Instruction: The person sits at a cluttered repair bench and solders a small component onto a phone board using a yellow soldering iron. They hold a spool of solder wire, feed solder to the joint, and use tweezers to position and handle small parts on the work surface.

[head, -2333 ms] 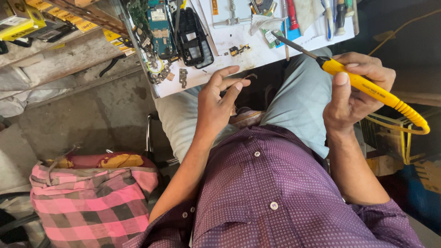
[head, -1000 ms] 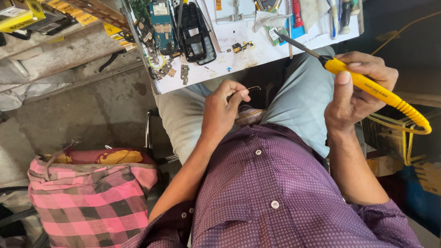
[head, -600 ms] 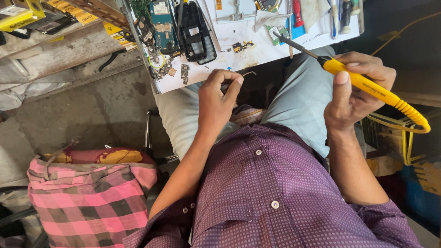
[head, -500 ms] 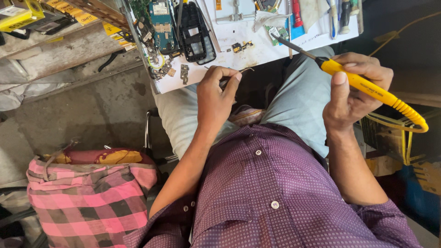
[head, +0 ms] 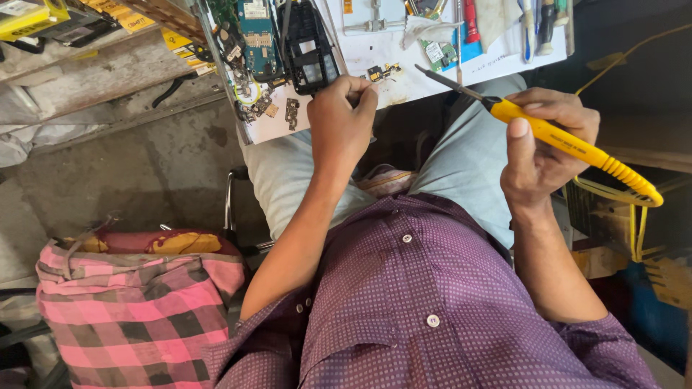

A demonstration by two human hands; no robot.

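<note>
Right hand (head: 542,148) clamped around a yellow soldering iron (head: 569,148), thumb laid along the handle, metal tip (head: 432,75) hanging over the white board (head: 404,68) between the two hands. Left hand (head: 342,119) curled at the board's near edge, fingertips pinched together over a small brown part (head: 380,72); cannot tell whether anything thin is caught between them. Black phone frame (head: 308,50) just beyond the left knuckles, green circuit board (head: 254,32) further left of it, small green chip board (head: 440,54) just past the iron's tip.

Likely trouble: hot tip so near the left fingertips, so a burn from any slip. Board balanced on the lap, so possibly tipped by a knee shift, scattering loose parts. Yellow cord (head: 634,223) looping down beside the right wrist, liable to snag and jerk the iron. Too long on the part, and scorched work.
</note>
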